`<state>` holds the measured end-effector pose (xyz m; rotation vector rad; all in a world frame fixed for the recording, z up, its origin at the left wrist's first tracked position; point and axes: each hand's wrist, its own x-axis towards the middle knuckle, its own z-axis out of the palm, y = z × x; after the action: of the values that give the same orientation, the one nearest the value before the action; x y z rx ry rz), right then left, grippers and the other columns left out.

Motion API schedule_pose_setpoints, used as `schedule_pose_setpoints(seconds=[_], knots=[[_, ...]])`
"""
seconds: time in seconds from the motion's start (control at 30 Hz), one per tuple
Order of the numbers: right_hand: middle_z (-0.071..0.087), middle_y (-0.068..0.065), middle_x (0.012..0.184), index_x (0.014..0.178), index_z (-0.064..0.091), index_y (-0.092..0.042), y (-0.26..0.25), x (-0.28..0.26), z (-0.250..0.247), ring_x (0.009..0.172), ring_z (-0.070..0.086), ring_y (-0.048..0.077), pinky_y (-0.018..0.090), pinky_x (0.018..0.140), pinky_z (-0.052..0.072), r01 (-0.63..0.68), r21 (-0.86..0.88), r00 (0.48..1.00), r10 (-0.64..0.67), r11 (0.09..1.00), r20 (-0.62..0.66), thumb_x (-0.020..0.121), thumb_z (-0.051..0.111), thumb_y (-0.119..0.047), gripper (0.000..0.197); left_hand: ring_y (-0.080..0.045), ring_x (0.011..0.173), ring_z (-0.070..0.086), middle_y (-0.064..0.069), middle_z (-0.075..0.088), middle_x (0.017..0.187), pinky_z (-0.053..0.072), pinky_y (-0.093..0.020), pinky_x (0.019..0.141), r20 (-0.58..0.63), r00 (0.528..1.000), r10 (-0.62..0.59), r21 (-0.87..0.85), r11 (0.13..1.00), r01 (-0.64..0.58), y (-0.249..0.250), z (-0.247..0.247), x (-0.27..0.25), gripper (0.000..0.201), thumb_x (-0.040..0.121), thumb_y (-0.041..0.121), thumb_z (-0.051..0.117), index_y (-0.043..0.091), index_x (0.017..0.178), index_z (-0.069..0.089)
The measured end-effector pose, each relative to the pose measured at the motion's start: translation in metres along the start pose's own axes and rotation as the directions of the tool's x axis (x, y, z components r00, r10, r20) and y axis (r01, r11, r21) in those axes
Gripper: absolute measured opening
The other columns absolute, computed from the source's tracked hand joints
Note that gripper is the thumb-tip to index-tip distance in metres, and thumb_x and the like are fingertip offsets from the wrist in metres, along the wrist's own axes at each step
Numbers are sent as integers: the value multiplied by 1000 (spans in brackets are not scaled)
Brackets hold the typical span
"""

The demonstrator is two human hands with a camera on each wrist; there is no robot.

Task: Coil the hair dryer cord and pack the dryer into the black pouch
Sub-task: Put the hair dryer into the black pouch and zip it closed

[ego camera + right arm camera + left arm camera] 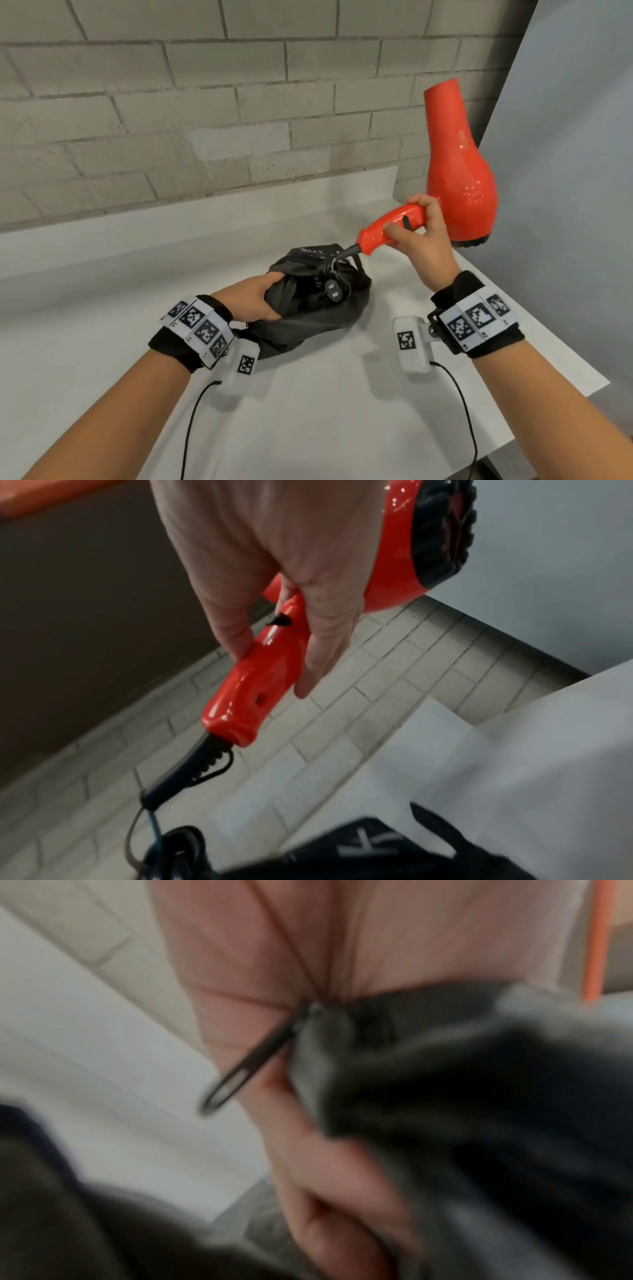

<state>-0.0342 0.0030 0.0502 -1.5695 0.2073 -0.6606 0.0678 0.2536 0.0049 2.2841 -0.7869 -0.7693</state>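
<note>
A red hair dryer [457,164] hangs in the air at the right, nozzle up, and my right hand [416,229] grips its handle [253,680]. Its black cord [330,270] is bundled, and the coil with the plug [334,289] lies at the mouth of the black pouch [308,308] on the white table. My left hand [255,296] grips the pouch's near edge. In the blurred left wrist view the fingers [329,1177] pinch dark fabric [479,1110]. The right wrist view shows the cord's strain relief [202,761] leading down to the coil [174,850].
The white table [308,411] stands against a grey brick wall [205,120]. Its right edge runs diagonally near my right forearm, with a pale panel [565,171] beyond. Thin black cables [191,421] trail from my wrist cameras across the near table.
</note>
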Motion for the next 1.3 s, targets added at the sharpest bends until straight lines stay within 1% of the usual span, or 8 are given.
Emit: schedule_pose_setpoints(seconds=[0.3,0.43,0.57,0.7,0.8,0.93,1.13,1.3], knots=[[35,4,107,84,44,-44,40,-10,10,89,45,17,23,82,46,84,-267,996,-76,960,43,69,64,8,58,-12,120,47,6,49,131,41,-13,92,127,992,12,-101,995,1,-5,-12,1,65,67,7,64,44,117,47],[33,3,111,85,45,-40,37,-6,4,90,42,10,8,78,40,179,-392,977,-116,902,179,69,60,12,56,-16,100,58,1,63,108,46,-6,71,-120,993,-4,-134,991,-13,-4,-34,3,59,74,-4,63,53,88,62],[34,0,109,90,54,-23,43,-12,4,83,48,7,-1,70,39,274,-465,906,-63,842,419,69,55,17,46,-24,110,55,-5,56,124,48,-32,93,-186,980,-68,-99,994,51,6,-48,2,85,58,16,65,26,136,34],[34,-18,101,88,60,-11,55,-15,10,72,46,9,9,67,40,424,-487,820,-97,764,564,69,52,18,36,-27,101,55,-7,52,115,49,-35,85,-214,968,-128,48,989,141,16,-51,6,74,76,4,58,21,140,24],[32,-21,103,88,59,-14,58,-14,14,70,46,8,9,65,40,456,-506,795,-79,732,602,69,51,17,37,-32,93,56,-18,59,111,48,-35,74,-358,923,-139,14,988,154,20,-57,7,50,78,-6,48,13,124,48],[33,-19,101,92,59,-16,61,-16,15,68,47,7,10,66,41,443,-545,816,-68,712,574,70,52,15,38,-34,118,48,-16,53,127,39,-32,94,-509,861,9,72,997,32,17,-65,9,59,72,-14,41,14,121,56],[38,1,102,94,61,-15,62,-22,20,72,44,9,7,68,36,453,-579,822,-67,678,566,69,50,15,40,-32,120,47,-18,54,126,31,-26,101,-746,648,150,140,988,-68,24,-59,6,41,74,-14,46,4,106,66],[33,-3,113,96,59,-18,63,-20,15,70,48,7,14,67,45,393,-602,868,-64,695,493,67,52,17,47,-25,132,36,-8,41,142,23,-21,106,-439,861,255,201,962,-182,35,-63,-6,57,77,-16,40,9,129,47]])
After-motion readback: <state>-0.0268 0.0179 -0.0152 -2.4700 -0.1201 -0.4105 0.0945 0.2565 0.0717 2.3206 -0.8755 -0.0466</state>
